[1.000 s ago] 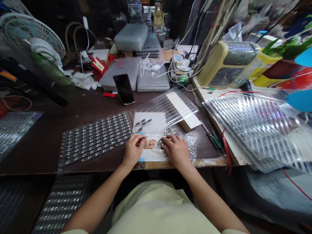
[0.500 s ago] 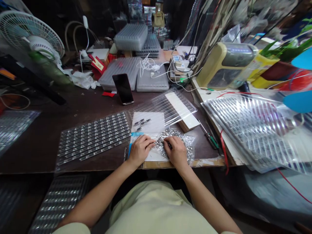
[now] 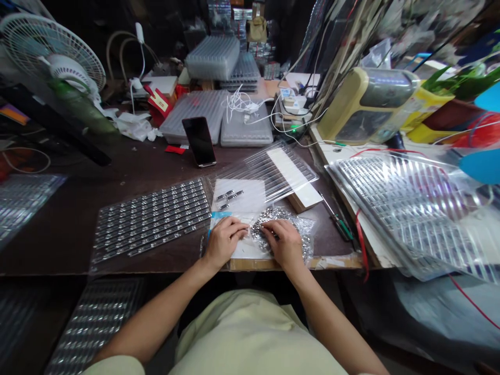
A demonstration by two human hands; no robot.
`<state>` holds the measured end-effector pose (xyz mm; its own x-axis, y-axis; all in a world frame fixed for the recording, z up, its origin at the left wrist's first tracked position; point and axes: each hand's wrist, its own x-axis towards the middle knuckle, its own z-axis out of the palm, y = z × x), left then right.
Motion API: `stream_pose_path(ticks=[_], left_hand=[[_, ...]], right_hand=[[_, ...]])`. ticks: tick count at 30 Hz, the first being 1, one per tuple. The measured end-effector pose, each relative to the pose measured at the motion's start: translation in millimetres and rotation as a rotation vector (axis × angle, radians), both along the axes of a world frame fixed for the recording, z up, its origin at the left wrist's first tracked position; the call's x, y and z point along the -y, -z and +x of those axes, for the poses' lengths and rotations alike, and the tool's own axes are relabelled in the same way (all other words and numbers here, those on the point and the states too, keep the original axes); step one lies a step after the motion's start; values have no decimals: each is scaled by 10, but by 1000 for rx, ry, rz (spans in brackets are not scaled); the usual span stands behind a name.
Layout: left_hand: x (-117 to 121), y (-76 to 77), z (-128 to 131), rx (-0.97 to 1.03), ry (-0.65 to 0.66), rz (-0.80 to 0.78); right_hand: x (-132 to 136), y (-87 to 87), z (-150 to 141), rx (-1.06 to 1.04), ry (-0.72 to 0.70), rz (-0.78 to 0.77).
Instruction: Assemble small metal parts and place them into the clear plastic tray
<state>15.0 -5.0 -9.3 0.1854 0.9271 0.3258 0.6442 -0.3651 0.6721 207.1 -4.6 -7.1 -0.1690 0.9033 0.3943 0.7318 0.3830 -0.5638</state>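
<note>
Left hand [image 3: 224, 240]: fingers [image 3: 239, 227] curled together at the edge of a heap of small silvery metal parts [image 3: 265, 223], any hold too small to make out. Right hand [image 3: 285, 244]: fingers [image 3: 273, 227] slightly bent and resting on the heap, hold unclear. Heap on a clear plastic bag [image 3: 300, 232] over a white paper sheet [image 3: 238, 192], between both hands, apparently placed for easy reach. Short row of loose metal parts [image 3: 229, 196] on the sheet. To the left, a clear blister tray [image 3: 152, 219] with rows of metal parts, flat on the dark surface [image 3: 58, 219]. Beyond, a propped phone [image 3: 199, 141], grey plastic cases [image 3: 246, 130], a desk fan [image 3: 50, 52]. To the right, screwdrivers [image 3: 336, 224] and stacked filled trays [image 3: 402, 208]. No obstruction between hands and heap.
</note>
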Motion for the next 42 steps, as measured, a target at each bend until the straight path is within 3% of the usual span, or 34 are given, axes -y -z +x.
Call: stream_pose_path(ticks=[7,12,15,19,24,31,35,38,42], left_hand=[[27,-40,-587,-255,-383,123],[163,-51,-806,-342,-481,142],[73,-120,-725,-331,-425,150],[-243,-205,-490,-319,-285,141],[-460,-196,-352,-347,-252,105],[-257,-262,-472,-145,-257,57],[-106,-309,-477,15,-137,-77],[-30,-266,-435,51,-87,-103],[29,-157,-363,91,-134,-148]], right_hand=[[-23,13,-332,99,-88,-58],[-49,87,-444,113,-108,-26],[-47,100,-446,118,-110,-19],[-33,83,-441,146,-111,-16],[-25,67,-475,190,-123,-16],[-28,-33,-244,284,-16,-1],[8,-55,13,430,52,-7],[41,-20,74,435,42,-29],[29,48,11,317,40,-37]])
